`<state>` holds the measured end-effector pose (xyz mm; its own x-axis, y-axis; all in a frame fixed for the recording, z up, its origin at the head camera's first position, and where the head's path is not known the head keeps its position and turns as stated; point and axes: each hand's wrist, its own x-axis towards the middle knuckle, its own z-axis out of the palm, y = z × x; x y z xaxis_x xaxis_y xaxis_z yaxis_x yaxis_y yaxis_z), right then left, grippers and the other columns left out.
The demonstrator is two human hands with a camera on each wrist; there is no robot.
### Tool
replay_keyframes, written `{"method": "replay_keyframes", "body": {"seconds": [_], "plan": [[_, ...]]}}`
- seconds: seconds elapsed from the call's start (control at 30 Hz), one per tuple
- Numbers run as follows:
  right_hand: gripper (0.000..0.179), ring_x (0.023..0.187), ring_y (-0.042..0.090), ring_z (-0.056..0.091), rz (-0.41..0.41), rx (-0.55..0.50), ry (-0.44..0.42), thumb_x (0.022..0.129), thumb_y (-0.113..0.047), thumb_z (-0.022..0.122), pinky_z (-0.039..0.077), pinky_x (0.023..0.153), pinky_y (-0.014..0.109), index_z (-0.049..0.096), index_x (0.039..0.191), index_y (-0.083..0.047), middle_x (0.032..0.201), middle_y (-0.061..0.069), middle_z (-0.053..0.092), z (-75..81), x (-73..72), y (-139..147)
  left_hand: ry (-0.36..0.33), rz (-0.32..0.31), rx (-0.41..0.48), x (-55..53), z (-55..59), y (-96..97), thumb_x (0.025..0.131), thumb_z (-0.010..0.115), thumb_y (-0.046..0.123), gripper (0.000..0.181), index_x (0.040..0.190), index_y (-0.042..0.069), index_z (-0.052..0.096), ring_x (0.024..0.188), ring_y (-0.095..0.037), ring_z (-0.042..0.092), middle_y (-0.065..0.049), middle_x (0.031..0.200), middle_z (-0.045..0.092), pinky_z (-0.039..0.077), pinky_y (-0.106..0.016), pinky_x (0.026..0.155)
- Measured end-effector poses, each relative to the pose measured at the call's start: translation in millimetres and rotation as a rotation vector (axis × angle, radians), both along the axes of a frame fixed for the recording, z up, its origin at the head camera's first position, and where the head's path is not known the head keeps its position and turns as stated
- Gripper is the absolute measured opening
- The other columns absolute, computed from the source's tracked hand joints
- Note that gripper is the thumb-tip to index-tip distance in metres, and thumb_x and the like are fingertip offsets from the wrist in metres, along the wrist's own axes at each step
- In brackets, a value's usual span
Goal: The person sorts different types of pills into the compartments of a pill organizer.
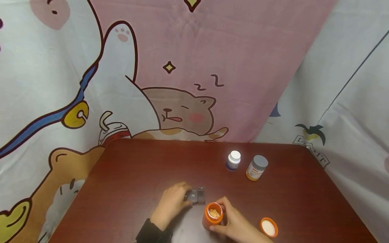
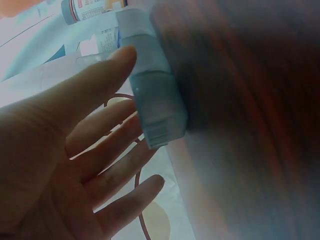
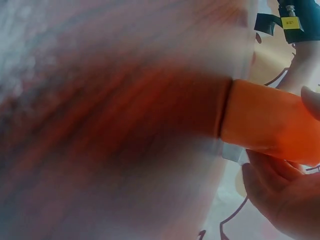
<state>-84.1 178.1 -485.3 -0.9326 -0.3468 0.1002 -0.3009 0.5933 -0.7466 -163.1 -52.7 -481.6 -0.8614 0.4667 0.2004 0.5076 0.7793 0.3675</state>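
Orange pill bottle (image 1: 208,223) stands uncapped beside translucent pill organizer (image 1: 193,197)

Pale tablets (image 1: 214,213) show through the mouth of the orange pill bottle, upright on the near part of a reddish-brown table (image 1: 146,168), where a person's right hand (image 1: 232,221) is clamped round it from the right. Just to the left, the left hand (image 1: 173,201) grips the pill organizer between thumb and fingers on the tabletop. The two hands are apart, the bottle and part of the organizer between them. A black sleeve (image 1: 150,232) ends at the left wrist. At near right, an orange cap (image 1: 268,227) lies with its white inner face up. Farther off, right of centre, stand a white-capped bottle (image 1: 233,162) and, slightly nearer on its right, a grey-capped bottle (image 1: 256,169). Behind hangs a pink-and-white fabric backdrop (image 1: 249,60) printed with cartoon animals.
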Motion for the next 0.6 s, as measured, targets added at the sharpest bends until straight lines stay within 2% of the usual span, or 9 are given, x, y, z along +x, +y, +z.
{"method": "replay_keyframes", "body": {"seconds": [0.1,0.2,0.37,0.5,0.6], "plan": [[0.057,0.093,0.008,0.06,-0.044,-0.018,0.044,0.068,-0.038,0.081,0.054,0.079,0.038,0.044,0.108,-0.02,0.105,-0.008,0.066,-2.1,-4.4,1.4,0.003,-0.007,-0.001,0.0,-1.3,0.9,0.061,0.082,0.022,0.043,0.1,0.011,0.071,0.085,-0.02,0.063,-0.002,0.096,0.069,0.058,-0.042,0.07],[0.059,0.093,0.008,0.06,-0.075,0.017,0.137,0.064,-0.029,0.084,0.055,0.078,0.039,0.046,0.107,-0.018,0.105,-0.009,0.067,0.7,-10.3,4.5,0.011,-0.003,-0.001,0.2,-1.5,1.6,0.06,0.083,0.022,0.042,0.099,0.011,0.071,0.085,-0.021,0.063,-0.002,0.095,0.069,0.058,-0.042,0.072],[0.061,0.086,0.005,0.058,-0.103,0.215,0.372,0.056,-0.028,0.086,0.056,0.072,0.035,0.052,0.107,-0.023,0.098,-0.014,0.064,9.3,-24.3,11.8,0.003,0.003,0.007,0.0,-0.7,2.9,0.06,0.083,0.021,0.041,0.099,0.011,0.072,0.086,-0.02,0.061,-0.002,0.095,0.068,0.058,-0.041,0.072],[0.062,0.087,0.007,0.055,-0.07,0.337,0.505,0.054,-0.033,0.085,0.053,0.076,0.036,0.058,0.109,-0.024,0.098,-0.014,0.063,13.4,-36.7,15.7,0.003,0.008,0.007,0.7,-0.4,3.0,0.06,0.083,0.021,0.041,0.099,0.011,0.073,0.086,-0.019,0.059,-0.001,0.094,0.066,0.058,-0.041,0.072],[0.061,0.088,0.01,0.054,-0.033,0.368,0.53,0.055,-0.035,0.084,0.051,0.079,0.039,0.06,0.11,-0.022,0.098,-0.011,0.064,13.7,-43.3,16.3,0.005,0.008,0.006,1.3,-0.8,2.4,0.061,0.083,0.021,0.041,0.099,0.01,0.073,0.086,-0.019,0.058,-0.001,0.094,0.066,0.058,-0.041,0.071]]}}
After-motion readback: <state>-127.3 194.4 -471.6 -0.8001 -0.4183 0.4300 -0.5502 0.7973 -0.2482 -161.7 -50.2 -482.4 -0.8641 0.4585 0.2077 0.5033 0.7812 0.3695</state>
